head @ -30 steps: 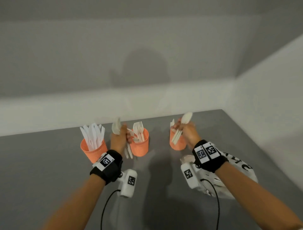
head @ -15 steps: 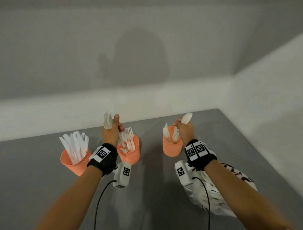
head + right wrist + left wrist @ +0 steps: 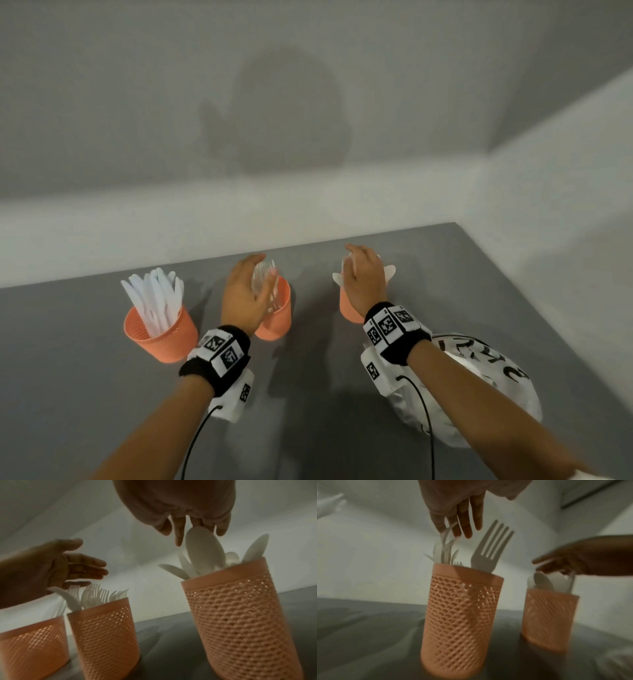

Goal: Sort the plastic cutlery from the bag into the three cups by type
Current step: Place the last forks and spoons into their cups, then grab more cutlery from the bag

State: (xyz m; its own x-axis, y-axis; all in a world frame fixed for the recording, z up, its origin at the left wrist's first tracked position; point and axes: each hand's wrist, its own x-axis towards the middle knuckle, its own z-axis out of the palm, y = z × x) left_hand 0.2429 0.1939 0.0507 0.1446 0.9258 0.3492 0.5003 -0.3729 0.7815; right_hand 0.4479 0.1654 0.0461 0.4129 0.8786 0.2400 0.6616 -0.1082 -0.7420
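Observation:
Three orange mesh cups stand in a row on the grey table. The left cup (image 3: 161,337) holds white knives (image 3: 154,298). Over the middle cup (image 3: 279,317), which holds white forks (image 3: 491,547), my left hand (image 3: 265,270) is open, its straight fingers (image 3: 467,524) just above the fork tips. My right hand (image 3: 359,260) is open over the right cup (image 3: 347,308), its fingertips (image 3: 178,536) at the bowl of a spoon (image 3: 204,551) standing in that cup. The white printed bag (image 3: 486,380) lies under my right forearm.
A pale wall runs along the table's far edge (image 3: 308,240), close behind the cups, and a second wall closes the right side. Grey tabletop (image 3: 68,394) stretches to the left and in front of the cups. Cables hang from both wrist cameras.
Both hands held white cutlery above the middle and right cups; now both have opened and hold nothing. The pieces stand in the cups.

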